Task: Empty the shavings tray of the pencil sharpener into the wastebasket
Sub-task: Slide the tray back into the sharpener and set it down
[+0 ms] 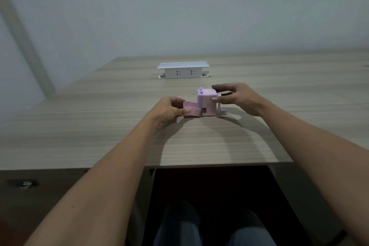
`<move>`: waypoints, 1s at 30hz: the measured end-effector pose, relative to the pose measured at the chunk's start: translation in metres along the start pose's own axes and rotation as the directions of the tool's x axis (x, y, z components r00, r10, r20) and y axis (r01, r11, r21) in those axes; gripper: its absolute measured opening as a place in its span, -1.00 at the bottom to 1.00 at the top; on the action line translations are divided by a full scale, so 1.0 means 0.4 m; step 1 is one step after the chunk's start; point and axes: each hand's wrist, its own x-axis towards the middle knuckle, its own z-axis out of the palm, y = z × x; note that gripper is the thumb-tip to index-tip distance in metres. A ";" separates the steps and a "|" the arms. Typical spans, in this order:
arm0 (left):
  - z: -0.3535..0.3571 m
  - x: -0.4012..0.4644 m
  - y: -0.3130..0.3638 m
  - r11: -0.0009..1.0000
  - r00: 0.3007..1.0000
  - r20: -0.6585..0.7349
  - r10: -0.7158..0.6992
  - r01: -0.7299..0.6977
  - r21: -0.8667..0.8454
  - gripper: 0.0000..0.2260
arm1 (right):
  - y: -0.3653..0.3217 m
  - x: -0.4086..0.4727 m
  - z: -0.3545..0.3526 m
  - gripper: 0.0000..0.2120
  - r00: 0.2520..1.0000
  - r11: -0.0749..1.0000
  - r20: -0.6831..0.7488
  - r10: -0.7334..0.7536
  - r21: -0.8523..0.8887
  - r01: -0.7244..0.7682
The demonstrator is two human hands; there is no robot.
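A small lilac pencil sharpener (206,102) stands upright on the wooden desk (119,126), a little right of centre. My right hand (233,96) grips its body from the right, thumb on the near side, fingers over the top. A pink shavings tray (191,110) sticks out of the sharpener's left side, pulled most of the way out. My left hand (169,110) pinches the tray's outer end. The tray's inside is too dim to show its contents. No wastebasket is in view.
A white raised socket box (182,70) sits at the back middle of the desk. The desk's front edge runs just below my forearms, with a dark knee space and my legs (211,227) under it. A drawer front with a lock (25,183) is at lower left.
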 end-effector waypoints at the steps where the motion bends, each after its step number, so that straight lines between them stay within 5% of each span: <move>1: 0.005 0.001 0.000 1.000 1.000 0.002 0.000 0.000 -0.007 -0.67 | 0.001 0.001 -0.001 -0.41 1.000 1.000 0.006 0.000 0.004 0.000; 13: 0.026 0.023 -0.026 0.996 0.998 -0.043 0.043 -0.046 -0.077 -0.51 | 0.004 0.002 -0.010 -0.46 0.999 1.000 0.031 -0.009 0.012 0.009; 30: 0.035 0.026 -0.035 0.996 0.997 -0.058 0.054 -0.058 -0.063 -0.53 | 0.006 0.008 -0.016 -0.48 0.999 0.999 0.052 -0.006 0.034 0.004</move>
